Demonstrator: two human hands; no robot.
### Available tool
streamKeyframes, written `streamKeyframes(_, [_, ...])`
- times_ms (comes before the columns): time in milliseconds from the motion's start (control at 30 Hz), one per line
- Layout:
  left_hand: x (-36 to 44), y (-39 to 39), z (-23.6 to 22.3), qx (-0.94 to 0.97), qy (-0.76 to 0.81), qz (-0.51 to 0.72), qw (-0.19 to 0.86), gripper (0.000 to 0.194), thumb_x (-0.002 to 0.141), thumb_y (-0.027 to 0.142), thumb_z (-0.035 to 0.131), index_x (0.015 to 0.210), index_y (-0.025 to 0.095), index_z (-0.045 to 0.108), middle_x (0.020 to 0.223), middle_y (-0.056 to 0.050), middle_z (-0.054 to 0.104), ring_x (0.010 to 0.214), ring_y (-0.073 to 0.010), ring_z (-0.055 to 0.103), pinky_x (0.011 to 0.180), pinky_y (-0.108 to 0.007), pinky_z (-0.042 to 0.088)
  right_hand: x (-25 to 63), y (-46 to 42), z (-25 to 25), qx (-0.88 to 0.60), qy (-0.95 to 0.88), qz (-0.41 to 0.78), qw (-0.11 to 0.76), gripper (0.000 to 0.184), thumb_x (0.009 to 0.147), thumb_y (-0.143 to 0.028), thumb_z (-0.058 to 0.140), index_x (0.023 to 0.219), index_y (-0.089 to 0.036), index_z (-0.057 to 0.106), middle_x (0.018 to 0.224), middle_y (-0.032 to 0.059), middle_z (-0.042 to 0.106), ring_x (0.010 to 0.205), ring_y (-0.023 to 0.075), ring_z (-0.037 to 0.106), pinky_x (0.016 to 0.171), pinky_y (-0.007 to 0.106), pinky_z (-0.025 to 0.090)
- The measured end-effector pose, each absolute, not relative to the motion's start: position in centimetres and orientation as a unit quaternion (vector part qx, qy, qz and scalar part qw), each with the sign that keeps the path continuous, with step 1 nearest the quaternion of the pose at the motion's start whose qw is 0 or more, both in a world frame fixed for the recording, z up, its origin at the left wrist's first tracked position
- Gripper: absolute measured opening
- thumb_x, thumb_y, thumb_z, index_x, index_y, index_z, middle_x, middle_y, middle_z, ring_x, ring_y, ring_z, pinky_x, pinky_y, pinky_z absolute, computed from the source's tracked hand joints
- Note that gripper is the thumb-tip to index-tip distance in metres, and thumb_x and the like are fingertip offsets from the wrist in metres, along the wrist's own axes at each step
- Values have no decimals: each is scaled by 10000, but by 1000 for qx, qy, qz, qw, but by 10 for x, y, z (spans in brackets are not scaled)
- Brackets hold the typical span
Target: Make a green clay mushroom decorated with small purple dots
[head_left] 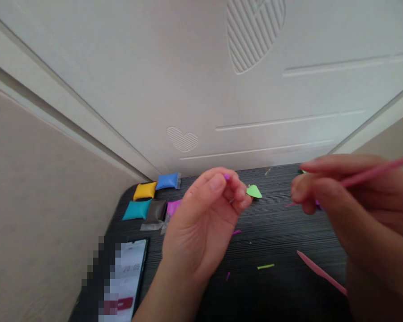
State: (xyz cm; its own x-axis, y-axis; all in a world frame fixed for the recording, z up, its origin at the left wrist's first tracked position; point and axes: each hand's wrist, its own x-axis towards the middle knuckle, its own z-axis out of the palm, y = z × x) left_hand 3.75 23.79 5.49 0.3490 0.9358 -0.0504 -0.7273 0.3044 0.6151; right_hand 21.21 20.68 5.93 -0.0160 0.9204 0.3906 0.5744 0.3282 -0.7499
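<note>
My left hand [210,214] is raised over the dark table, thumb and forefinger pinching a tiny purple piece of clay [226,177]. Just beyond its fingers shows a light green clay piece [254,192], partly hidden by them; whether the hand touches it I cannot tell. On the right, my right hand [349,201] grips a thin pink modelling tool [379,171] like a pen, its fine tip pointing left toward my left hand. The two hands are apart. Behind the right fingers, bits of purple and green are mostly covered.
Soft clay packets in yellow [145,191], blue [168,180], teal [137,209], dark grey [155,211] and purple lie at the left. A phone [129,273] is at the front left. A pink clay knife [322,273] and clay strips [266,267] lie in front. A white panel [201,89] rises behind.
</note>
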Motion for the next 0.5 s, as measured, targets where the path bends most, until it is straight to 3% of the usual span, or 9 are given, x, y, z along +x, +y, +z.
streamKeyframes(100, [27,243,58,265,229,560,751,106,758,258,545,690,231,622,728,25,561,640,-81,491,612,-223,410,211,220,51,-561,-749,212,280,146,828,-338,456,947,-312,536,770,-43,610,656,115,575,535,221,440])
streamKeyframes(267, [15,246,59,280,253,595,710,123,770,281,533,696,250,626,755,15,601,647,-93,512,618,-239,412,223,220,-3,-557,-806,202,-7,163,838,-316,415,777,-222,534,664,12,612,585,145,574,525,248,380])
streamKeyframes(367, [13,247,60,281,260,603,699,131,774,278,528,700,252,633,758,8,617,675,-107,532,609,-238,412,234,214,-32,-570,-795,187,-85,170,843,-299,397,782,-211,529,681,34,618,614,168,590,529,258,367])
streamKeyframes(500, [11,248,60,282,263,608,694,142,781,259,519,701,249,636,742,5,623,728,-126,559,594,-229,409,241,209,-45,-574,-795,170,-97,162,843,-297,399,804,-202,525,730,35,602,632,158,579,547,256,377])
